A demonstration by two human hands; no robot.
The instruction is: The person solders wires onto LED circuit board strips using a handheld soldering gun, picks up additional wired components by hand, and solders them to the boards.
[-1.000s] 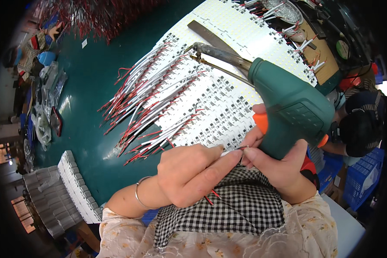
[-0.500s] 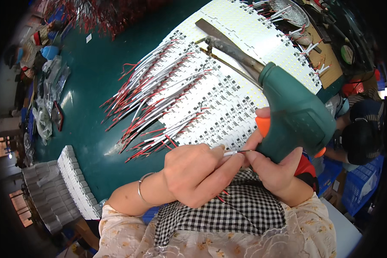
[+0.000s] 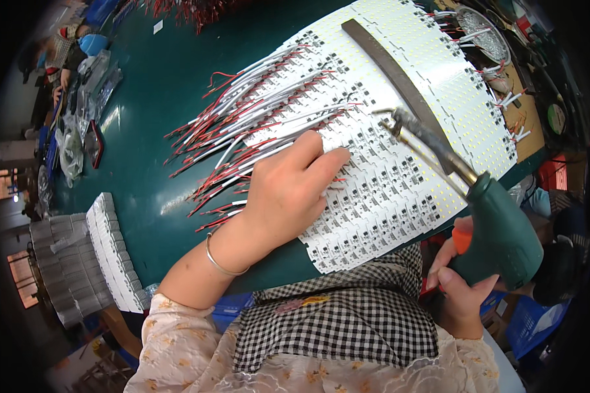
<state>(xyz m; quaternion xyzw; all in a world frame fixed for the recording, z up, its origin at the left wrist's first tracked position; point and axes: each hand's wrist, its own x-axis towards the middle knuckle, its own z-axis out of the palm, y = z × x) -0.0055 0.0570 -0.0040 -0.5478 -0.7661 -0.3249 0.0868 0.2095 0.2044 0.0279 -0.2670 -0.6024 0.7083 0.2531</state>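
My left hand (image 3: 288, 190) is closed, fingers pinched and bent down onto the sheet of white LED circuit boards (image 3: 367, 223). Whatever is between its fingertips is hidden. Beside it, rows of white and red wires (image 3: 242, 118) stick out leftward from the boards, some passing under the hand. My right hand (image 3: 462, 288) grips the handle of a green soldering gun (image 3: 505, 236) with an orange trigger. The gun points up and left, its metal tip (image 3: 387, 118) above the boards. Near the tip, a dark flat metal bar (image 3: 400, 75) lies across them.
Stacked boards (image 3: 115, 255) stand at the left table edge. Clear plastic bags (image 3: 72, 141) lie at the far left. A bowl of small clear pieces (image 3: 482, 33) sits at the back right, near a cardboard sheet (image 3: 534, 124). Red tinsel-like strands (image 3: 196, 10) lie at the back.
My hands have come apart. The left one moved from in front of the gun up and left onto the boards; the right one drew the gun right and down. The view shifted slightly.
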